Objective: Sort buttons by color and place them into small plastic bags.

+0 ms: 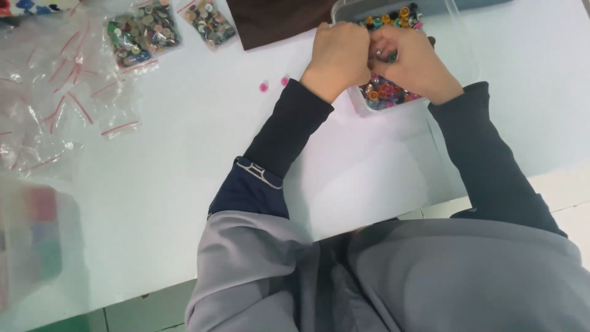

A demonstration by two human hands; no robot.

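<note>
I'm pressing my left hand [338, 58] and right hand [415, 64] together, pinching something tiny I can't make out, over the clear plastic tub of coloured buttons [387, 92]; two pink buttons [273, 84] are lying left on the white table [184, 184].

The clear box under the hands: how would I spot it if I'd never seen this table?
On the white table, look at the far edge beside the dark brown cloth. The clear box sits under both hands, full of mixed coloured buttons. Unlike the zip bags, it is rigid and open-topped.

White table [153, 184]; multicoloured buttons [384, 92] in clear box [359, 104]; black sleeves [289, 129]; pink buttons [263, 87].
</note>
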